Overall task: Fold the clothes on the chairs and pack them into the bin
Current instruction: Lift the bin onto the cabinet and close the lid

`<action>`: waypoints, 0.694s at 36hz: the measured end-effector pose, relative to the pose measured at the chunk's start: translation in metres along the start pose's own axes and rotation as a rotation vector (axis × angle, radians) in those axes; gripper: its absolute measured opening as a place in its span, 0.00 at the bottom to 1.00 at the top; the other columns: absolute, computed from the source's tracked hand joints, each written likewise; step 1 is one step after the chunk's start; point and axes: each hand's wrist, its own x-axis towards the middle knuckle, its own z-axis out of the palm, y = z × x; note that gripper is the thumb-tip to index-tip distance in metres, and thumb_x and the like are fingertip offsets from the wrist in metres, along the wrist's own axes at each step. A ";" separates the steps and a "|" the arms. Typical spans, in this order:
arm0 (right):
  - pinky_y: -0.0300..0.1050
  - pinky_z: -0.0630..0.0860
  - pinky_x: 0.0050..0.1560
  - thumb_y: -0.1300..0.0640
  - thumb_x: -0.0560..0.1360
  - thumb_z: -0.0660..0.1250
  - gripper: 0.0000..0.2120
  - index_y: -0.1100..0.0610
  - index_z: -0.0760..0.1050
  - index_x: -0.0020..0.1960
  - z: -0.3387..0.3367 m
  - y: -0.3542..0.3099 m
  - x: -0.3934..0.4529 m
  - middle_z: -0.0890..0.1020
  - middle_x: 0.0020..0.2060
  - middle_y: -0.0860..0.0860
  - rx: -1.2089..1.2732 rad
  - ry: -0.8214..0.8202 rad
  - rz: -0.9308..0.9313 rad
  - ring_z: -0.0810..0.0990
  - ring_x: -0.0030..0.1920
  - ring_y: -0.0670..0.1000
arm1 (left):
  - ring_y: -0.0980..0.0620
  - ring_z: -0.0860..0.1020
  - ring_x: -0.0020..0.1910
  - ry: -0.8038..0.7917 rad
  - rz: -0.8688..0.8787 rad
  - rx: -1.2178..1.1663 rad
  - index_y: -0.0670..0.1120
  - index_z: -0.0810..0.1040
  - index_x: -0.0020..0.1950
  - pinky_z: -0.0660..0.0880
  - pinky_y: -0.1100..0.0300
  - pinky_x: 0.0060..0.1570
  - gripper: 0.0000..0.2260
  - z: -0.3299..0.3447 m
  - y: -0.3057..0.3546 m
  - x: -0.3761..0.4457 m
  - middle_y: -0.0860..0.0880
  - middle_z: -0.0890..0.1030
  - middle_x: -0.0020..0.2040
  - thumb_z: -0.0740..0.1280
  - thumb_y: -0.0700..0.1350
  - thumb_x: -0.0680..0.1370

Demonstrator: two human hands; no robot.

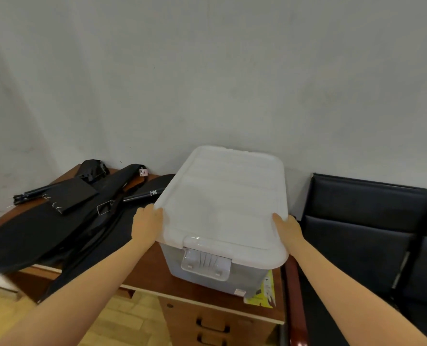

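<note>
I have both hands on the bin (202,268), a translucent plastic tub with rounded corners that stands on the brown wooden bench (147,275), close to its right end and against the pale wall. Its lid (225,196) is a milky white sheet with shallow ribs across the top, and it sits on the tub. My left hand (146,222) grips the lid's left rim near the front corner, fingers curled over the edge. My right hand (286,227) grips the opposite rim the same way. A grey latch handle (206,264) hangs on the front wall of the tub, just under the lid's lip. I can't make out what's inside through the cloudy wall. A yellow-green printed sheet (266,292) pokes out from under the bin's right front corner. To the left, long black fabric bags (57,221) and a black tripod (32,193) lie across the bench. To the right stand dark padded chairs (362,226) with smooth leather-like seats.
</note>
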 end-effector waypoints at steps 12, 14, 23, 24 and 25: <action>0.44 0.69 0.53 0.54 0.82 0.57 0.19 0.65 0.70 0.68 0.001 0.004 -0.004 0.77 0.58 0.58 0.014 -0.008 -0.054 0.75 0.54 0.56 | 0.45 0.63 0.72 -0.055 1.027 0.510 0.49 0.58 0.78 0.58 0.41 0.73 0.46 0.017 -0.044 -0.060 0.47 0.67 0.72 0.63 0.73 0.67; 0.44 0.69 0.55 0.54 0.82 0.58 0.20 0.65 0.70 0.69 0.000 0.003 -0.004 0.77 0.61 0.60 0.027 -0.001 -0.056 0.75 0.59 0.59 | 0.45 0.66 0.70 -0.020 1.019 0.477 0.50 0.60 0.76 0.58 0.43 0.73 0.43 0.018 -0.041 -0.059 0.47 0.69 0.70 0.66 0.68 0.67; 0.46 0.70 0.57 0.52 0.81 0.59 0.22 0.63 0.69 0.70 -0.001 0.010 0.002 0.76 0.63 0.59 0.059 -0.016 -0.027 0.75 0.61 0.59 | 0.54 0.69 0.51 -0.060 0.709 0.000 0.57 0.81 0.58 0.64 0.58 0.57 0.26 0.011 -0.014 -0.059 0.58 0.72 0.47 0.62 0.69 0.68; 0.46 0.70 0.57 0.52 0.81 0.60 0.22 0.63 0.69 0.70 -0.001 0.010 0.002 0.76 0.63 0.59 0.061 -0.017 -0.023 0.75 0.61 0.59 | 0.55 0.68 0.49 -0.092 0.684 0.002 0.57 0.81 0.57 0.64 0.59 0.55 0.27 0.009 -0.011 -0.058 0.59 0.70 0.45 0.62 0.70 0.66; 0.46 0.70 0.57 0.51 0.81 0.60 0.22 0.63 0.68 0.70 0.000 0.011 0.003 0.76 0.63 0.59 0.063 -0.020 -0.017 0.75 0.61 0.59 | 0.56 0.67 0.48 -0.123 0.664 0.006 0.57 0.82 0.56 0.63 0.60 0.53 0.27 0.007 -0.009 -0.056 0.60 0.69 0.44 0.62 0.71 0.65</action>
